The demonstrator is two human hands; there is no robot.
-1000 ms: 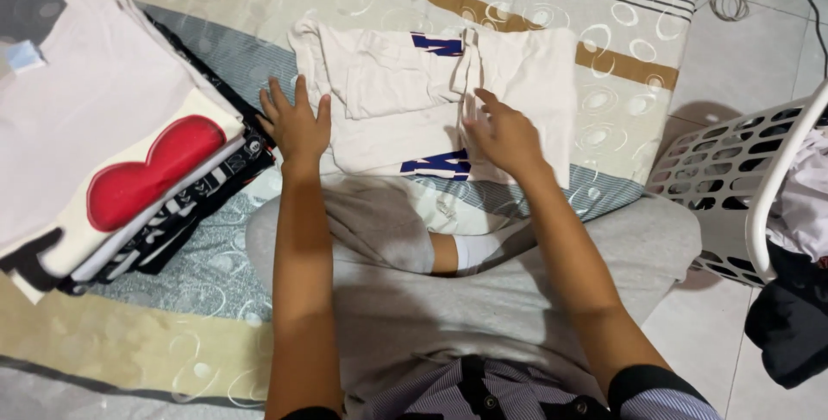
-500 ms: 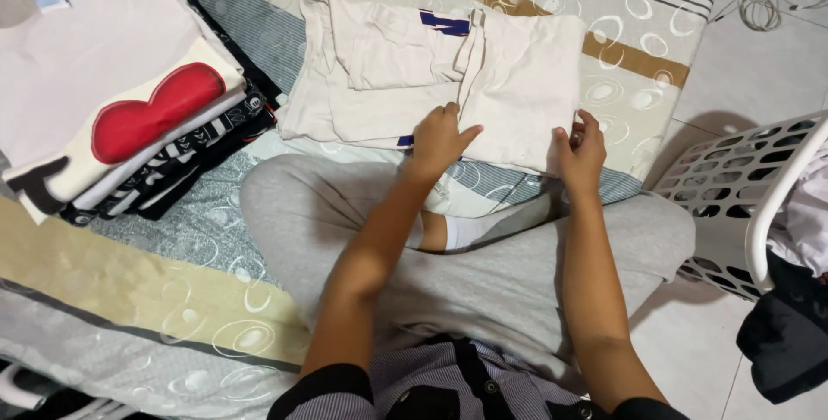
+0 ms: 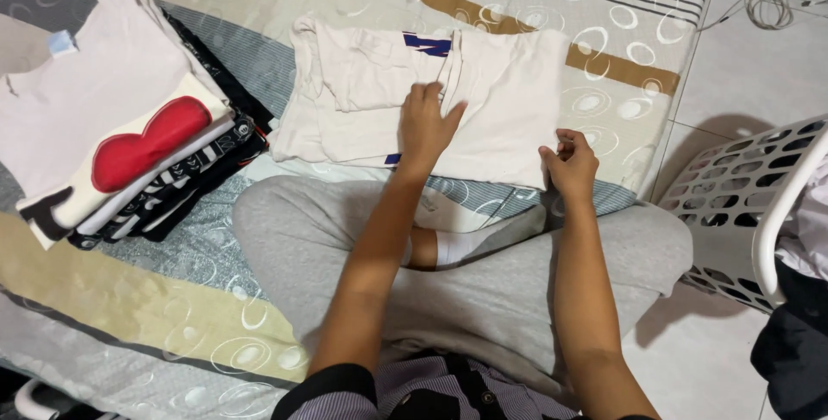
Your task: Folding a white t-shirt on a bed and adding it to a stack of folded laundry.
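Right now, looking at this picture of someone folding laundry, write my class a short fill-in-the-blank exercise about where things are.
1. The left hand lies flat on the cream ____, spread on the patterned blanket.
2. The right hand pinches that garment's near ____ corner.
3. The stack of folded clothes has a ____ shape printed on top.
4. The white laundry basket stands on the person's ____ side.

Missing words: shirt; right; red; right

Left hand (image 3: 427, 122) moved onto shirt (image 3: 509, 101); right hand (image 3: 569, 166) pinches its corner.
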